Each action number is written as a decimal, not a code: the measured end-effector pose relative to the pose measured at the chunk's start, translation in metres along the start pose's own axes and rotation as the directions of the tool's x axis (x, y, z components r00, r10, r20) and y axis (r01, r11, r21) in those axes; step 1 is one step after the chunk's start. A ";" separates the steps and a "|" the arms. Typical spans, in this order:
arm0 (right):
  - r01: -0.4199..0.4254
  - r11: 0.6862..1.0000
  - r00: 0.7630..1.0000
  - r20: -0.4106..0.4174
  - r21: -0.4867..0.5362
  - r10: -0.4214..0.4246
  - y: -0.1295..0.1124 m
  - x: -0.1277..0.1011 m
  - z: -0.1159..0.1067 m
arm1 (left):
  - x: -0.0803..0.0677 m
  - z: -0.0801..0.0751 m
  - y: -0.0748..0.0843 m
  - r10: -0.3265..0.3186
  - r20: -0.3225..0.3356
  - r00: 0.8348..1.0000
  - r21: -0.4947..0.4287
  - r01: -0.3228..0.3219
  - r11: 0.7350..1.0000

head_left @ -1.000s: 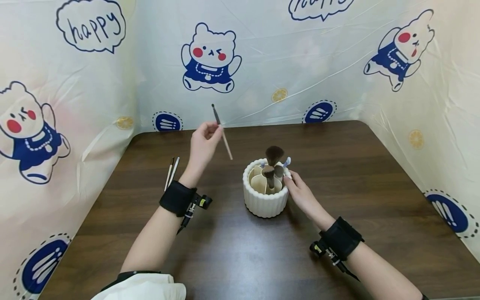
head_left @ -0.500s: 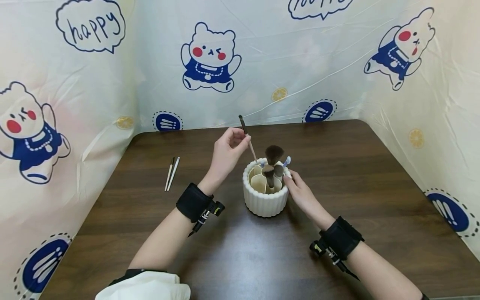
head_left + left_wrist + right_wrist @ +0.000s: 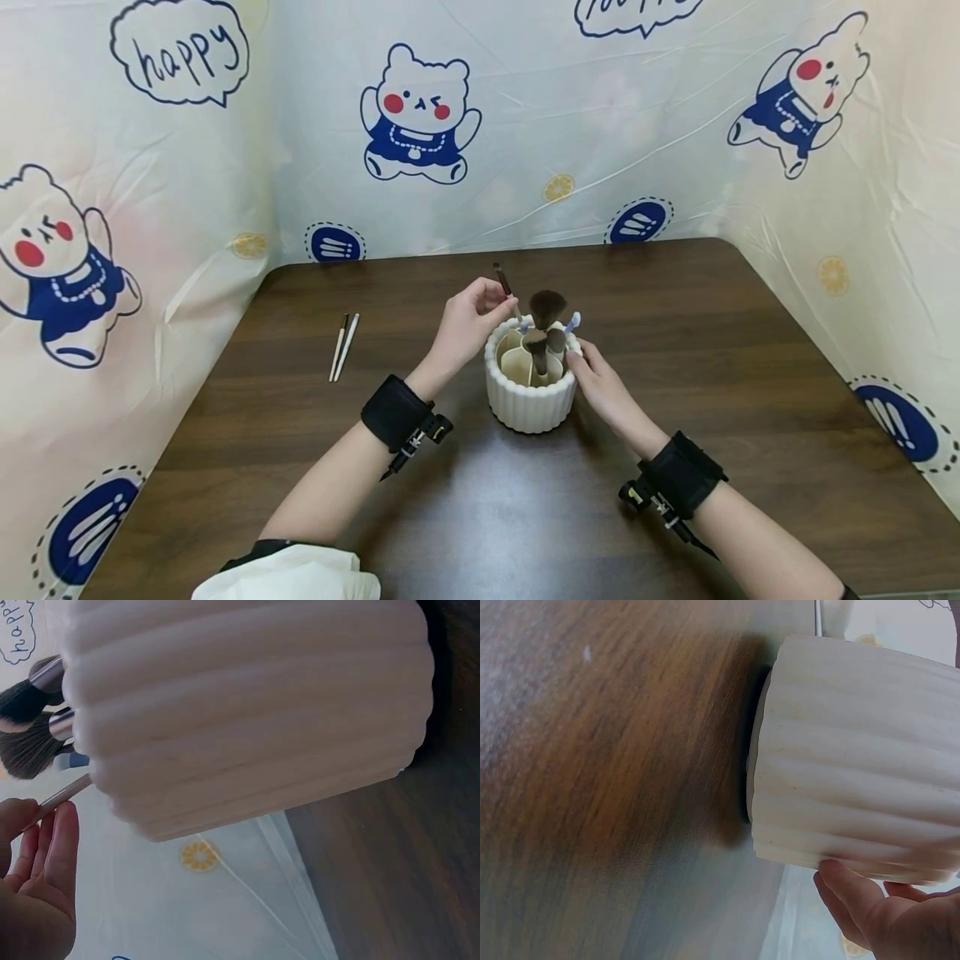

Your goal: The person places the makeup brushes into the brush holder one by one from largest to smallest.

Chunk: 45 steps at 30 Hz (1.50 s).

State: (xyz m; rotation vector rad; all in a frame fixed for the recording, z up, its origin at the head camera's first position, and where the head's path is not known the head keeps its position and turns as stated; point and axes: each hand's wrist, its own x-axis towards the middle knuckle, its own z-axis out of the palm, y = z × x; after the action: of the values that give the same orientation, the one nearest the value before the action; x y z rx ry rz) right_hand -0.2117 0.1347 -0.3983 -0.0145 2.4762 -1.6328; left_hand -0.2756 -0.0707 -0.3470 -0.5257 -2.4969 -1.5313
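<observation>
A white ribbed brush holder point(image 3: 531, 408) with inner compartments stands upright on the table. Several makeup brushes are in it, including a large fluffy brush point(image 3: 547, 307) and a small dark brush point(image 3: 538, 354). My left hand point(image 3: 471, 323) pinches a thin makeup brush point(image 3: 502, 279) between thumb and fingers, its dark tip up. In the left wrist view the brush's pale handle point(image 3: 64, 793) passes behind the holder's rim; its lower end is hidden. At the holder's right side, my right hand point(image 3: 606, 388) touches the wall with fairly straight fingers. The right wrist view shows the thumb on the ribs.
Two thin brushes point(image 3: 344, 348) lie side by side on the brown wooden table point(image 3: 262, 433), left of the holder. A light blue-tipped tool point(image 3: 574, 322) sticks out of the holder's right side. A printed curtain point(image 3: 510, 125) hangs behind and beside the table.
My left hand has moved right and lower with the thin brush, from above the table to the holder's back left rim. My right hand and the holder have stayed in place.
</observation>
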 end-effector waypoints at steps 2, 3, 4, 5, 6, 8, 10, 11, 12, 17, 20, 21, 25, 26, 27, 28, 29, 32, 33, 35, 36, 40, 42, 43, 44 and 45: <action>-0.001 1.000 1.000 0.003 0.000 0.001 0.000 0.000 0.000 | -0.001 0.002 -0.001 0.008 0.019 1.000 0.020 -0.008 1.000; -0.002 1.000 1.000 0.001 -0.001 0.002 0.000 0.000 0.000 | -0.001 0.002 -0.002 0.014 0.028 1.000 0.027 -0.015 1.000; -0.003 1.000 1.000 -0.001 -0.004 0.003 0.000 0.000 0.000 | -0.002 0.003 -0.002 0.021 0.036 0.999 0.035 -0.022 0.999; -0.004 1.000 1.000 -0.003 -0.005 0.004 0.000 -0.001 0.000 | -0.002 0.004 -0.003 0.028 0.044 0.999 0.040 -0.030 0.999; -0.005 1.000 1.000 -0.004 -0.007 0.005 0.000 -0.001 0.000 | -0.002 0.004 -0.003 0.032 0.051 0.998 0.044 -0.035 0.998; -0.008 1.000 1.000 -0.008 -0.009 0.008 0.000 -0.001 0.000 | -0.002 0.005 -0.003 0.039 0.063 0.997 0.054 -0.042 0.998; -0.008 1.000 1.000 -0.010 -0.008 0.008 -0.001 -0.001 0.000 | -0.002 0.005 -0.003 0.049 0.071 0.996 0.063 -0.053 0.997; -0.007 1.000 1.000 -0.012 -0.006 0.007 -0.001 -0.001 0.000 | -0.002 0.005 -0.003 0.052 0.075 0.996 0.065 -0.056 0.996; -0.005 1.000 1.000 -0.013 -0.003 0.005 0.000 0.000 0.000 | -0.003 0.004 -0.003 0.055 0.077 0.995 0.069 -0.060 0.996; 0.037 0.999 0.999 -0.035 -0.016 -0.038 0.000 -0.002 0.002 | -0.004 0.006 -0.006 0.068 0.098 0.993 0.095 -0.078 0.992; 0.051 0.999 0.998 -0.035 -0.020 -0.051 0.000 -0.003 0.002 | -0.006 0.007 -0.008 0.066 0.124 0.990 0.112 -0.080 0.991; 0.047 0.999 0.998 -0.036 -0.016 -0.048 -0.001 -0.002 0.002 | -0.006 0.007 -0.009 0.064 0.131 0.989 0.115 -0.080 0.990; 0.015 1.000 1.000 -0.013 0.000 -0.015 0.000 0.000 0.002 | -0.006 0.008 -0.010 0.061 0.145 0.987 0.134 -0.081 0.988; 0.009 1.000 1.000 -0.011 -0.005 -0.009 0.000 0.000 0.001 | -0.006 0.008 -0.010 0.060 0.148 0.987 0.138 -0.081 0.987; 0.002 1.000 1.000 -0.009 -0.006 -0.002 0.000 0.001 0.001 | -0.006 0.008 -0.010 0.061 0.152 0.987 0.145 -0.083 0.986; -0.002 1.000 1.000 -0.005 -0.010 0.002 0.000 0.001 0.001 | -0.006 0.008 -0.010 0.061 0.156 0.986 0.154 -0.085 0.984; -0.005 1.000 1.000 -0.004 -0.015 0.005 0.000 0.001 0.001 | -0.006 0.008 -0.011 0.062 0.161 0.985 0.165 -0.089 0.982; -0.009 1.000 1.000 -0.001 -0.017 0.009 0.000 0.001 0.001 | -0.006 0.007 -0.012 0.066 0.176 0.982 0.197 -0.101 0.975; -0.010 1.000 1.000 0.000 -0.012 0.010 0.000 0.002 0.001 | -0.006 0.007 -0.012 0.067 0.181 0.981 0.208 -0.105 0.972; -0.009 1.000 1.000 0.001 -0.006 0.009 0.000 0.002 0.001 | -0.006 0.007 -0.012 0.068 0.190 0.980 0.229 -0.111 0.967; -0.009 1.000 1.000 0.001 -0.002 0.009 0.001 0.002 0.001 | -0.007 0.007 -0.012 0.068 0.195 0.978 0.240 -0.115 0.964; -0.007 1.000 1.000 0.001 -0.009 0.007 0.002 0.003 0.001 | -0.007 0.007 -0.011 0.084 0.227 0.970 0.287 -0.149 0.946; -0.008 1.000 1.000 0.000 -0.012 0.008 0.002 0.003 0.002 | -0.007 0.006 -0.010 0.099 0.245 0.965 0.317 -0.176 0.932; -0.007 1.000 1.000 0.000 -0.013 0.007 0.002 0.003 0.002 | -0.007 0.006 -0.010 0.106 0.253 0.962 0.333 -0.190 0.924; -0.009 1.000 1.000 0.000 -0.012 0.009 0.002 0.003 0.002 | -0.007 0.006 -0.009 0.112 0.263 0.958 0.349 -0.202 0.915; -0.009 1.000 1.000 -0.002 -0.013 0.009 0.002 0.003 0.002 | -0.007 0.005 -0.009 0.116 0.269 0.956 0.369 -0.214 0.904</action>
State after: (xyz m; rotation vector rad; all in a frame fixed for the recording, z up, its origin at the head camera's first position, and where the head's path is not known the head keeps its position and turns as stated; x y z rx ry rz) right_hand -0.2144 0.1337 -0.4017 -0.0034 2.4848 -1.6142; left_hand -0.2726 -0.0711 -0.3593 -0.8704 -2.7517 -0.9081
